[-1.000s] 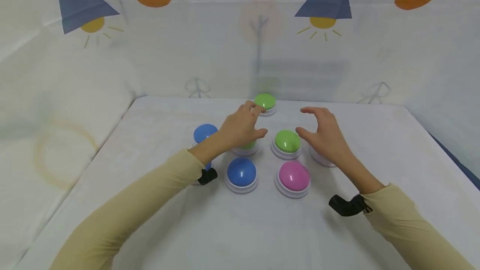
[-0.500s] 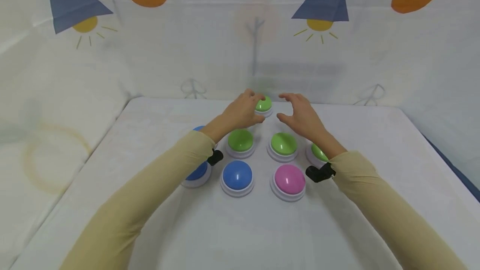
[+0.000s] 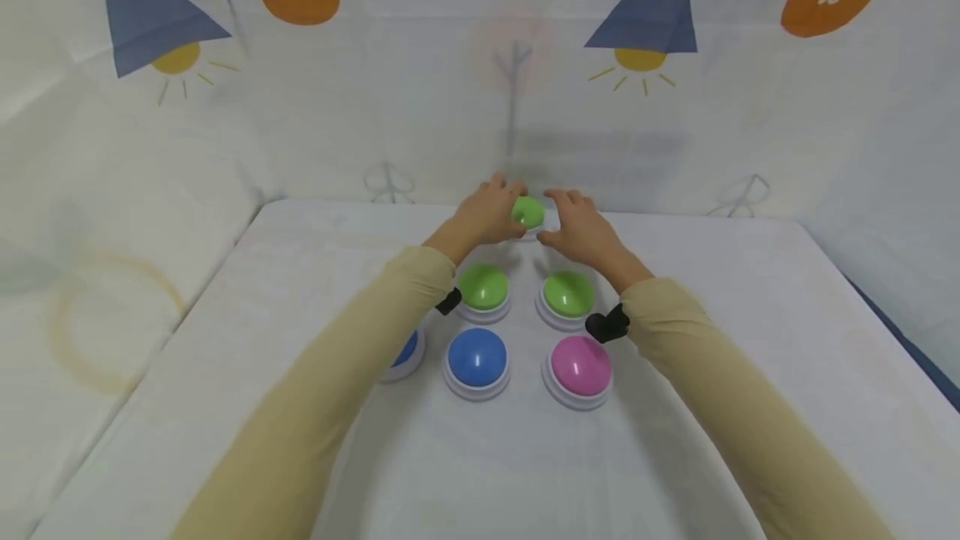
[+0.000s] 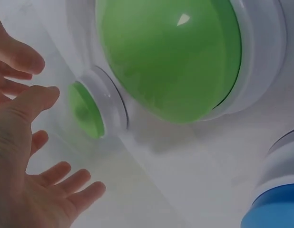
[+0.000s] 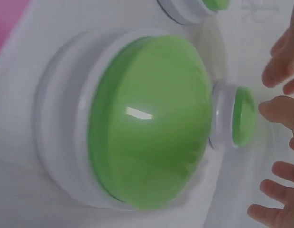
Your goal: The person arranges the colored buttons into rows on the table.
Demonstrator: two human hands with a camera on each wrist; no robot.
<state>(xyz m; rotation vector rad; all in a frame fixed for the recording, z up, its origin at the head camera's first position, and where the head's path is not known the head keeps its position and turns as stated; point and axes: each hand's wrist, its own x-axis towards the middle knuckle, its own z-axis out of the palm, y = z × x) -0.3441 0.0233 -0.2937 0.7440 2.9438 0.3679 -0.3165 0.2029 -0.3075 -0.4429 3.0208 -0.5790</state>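
Observation:
A green push button (image 3: 529,212) with a white base stands at the back of the table, between my two hands. My left hand (image 3: 486,213) is just to its left, fingers spread and gently bent. On its right, my right hand (image 3: 583,232) has thumb and fingers apart, facing the left hand. Both wrist views show a gap between this button and the fingers, and nothing is held. Nearer me are two more green buttons, one left (image 3: 483,287) and one right (image 3: 567,294); the wrist views show green buttons close up.
In the front row are a blue button (image 3: 477,358), a pink button (image 3: 581,366) and another blue button (image 3: 406,350) partly behind the left sleeve (image 3: 360,357). A white cloth wall (image 3: 442,107) with printed lamps rises behind the table's back edge.
The right hand has moved left and away from me, to the far green button. The left hand has shifted slightly farther away. My arms now cover the back-left blue button and the right-hand green button.

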